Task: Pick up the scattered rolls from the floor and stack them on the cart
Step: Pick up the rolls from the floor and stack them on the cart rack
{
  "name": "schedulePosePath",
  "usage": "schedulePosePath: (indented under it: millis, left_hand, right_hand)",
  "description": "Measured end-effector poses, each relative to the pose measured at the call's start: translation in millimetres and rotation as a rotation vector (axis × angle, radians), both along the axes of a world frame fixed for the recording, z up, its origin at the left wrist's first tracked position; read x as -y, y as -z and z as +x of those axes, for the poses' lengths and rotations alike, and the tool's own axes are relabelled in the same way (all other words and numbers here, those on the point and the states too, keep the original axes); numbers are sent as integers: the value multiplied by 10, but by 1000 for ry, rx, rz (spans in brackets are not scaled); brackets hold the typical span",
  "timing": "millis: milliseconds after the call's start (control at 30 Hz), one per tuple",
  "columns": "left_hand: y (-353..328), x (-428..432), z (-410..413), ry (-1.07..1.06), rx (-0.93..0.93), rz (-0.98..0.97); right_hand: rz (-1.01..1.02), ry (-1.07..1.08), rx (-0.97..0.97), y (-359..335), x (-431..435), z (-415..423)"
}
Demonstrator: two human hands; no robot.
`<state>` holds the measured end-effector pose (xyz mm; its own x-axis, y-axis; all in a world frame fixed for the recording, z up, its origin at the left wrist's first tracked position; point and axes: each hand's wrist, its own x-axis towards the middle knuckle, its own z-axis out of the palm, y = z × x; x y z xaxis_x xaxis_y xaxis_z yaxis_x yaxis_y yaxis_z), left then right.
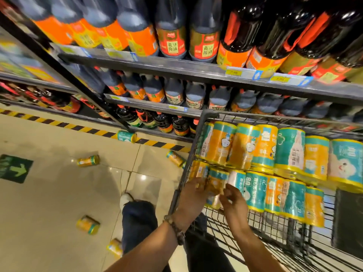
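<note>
A black wire cart (193,146) stands at the right, filled with two rows of orange-and-teal wrapped rolls (263,148). At the near left corner of the front row, my left hand (193,190) and my right hand (233,199) both hold one orange roll (215,188) against the stacked ones. Several loose rolls lie on the tiled floor: one by the striped tape (126,136), one at mid-left (88,160), one beside the cart's corner (175,158), and two near my leg (87,224) (115,248).
Shelves of dark sauce bottles (170,36) run behind the cart, with price tags on the shelf edges. Yellow-black hazard tape (78,127) marks the floor at the shelf base. A green arrow sign (14,169) sits on the floor at left. My foot (126,199) stands by the cart.
</note>
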<state>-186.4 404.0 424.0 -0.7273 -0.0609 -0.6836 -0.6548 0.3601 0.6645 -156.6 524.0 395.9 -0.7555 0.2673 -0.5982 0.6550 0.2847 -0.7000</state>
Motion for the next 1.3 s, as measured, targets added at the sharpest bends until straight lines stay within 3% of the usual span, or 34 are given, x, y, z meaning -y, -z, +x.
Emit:
schedulePosePath:
  millis: [167,367,567,667,833,1100,1300]
  left_hand:
    - [-171,615,44,-245,-88,75]
    - [-242,1647,-110,-376,-142,96]
    - [-10,2709,-452,-366,-69,193]
    - [236,3212,-692,-209,-12,130]
    - [1080,3947,-1082,136,37,-151]
    - [3059,4593,-1671,305,110,-396]
    - [4755,4862,-2154,599,29,-551]
  right_hand:
    - [-117,-37,-139,-416,472,-146]
    - [-192,-196,-212,-547,1472,-466]
    - [-106,-251,-76,-172,2472,-940]
    - [-53,-161,-4,104,2836,-1169]
    - [-12,-111,156,918,3148,-1423]
    - [-22,-182,300,2676,3146,-1776]
    - [285,-502,295,4249,3032,-2011]
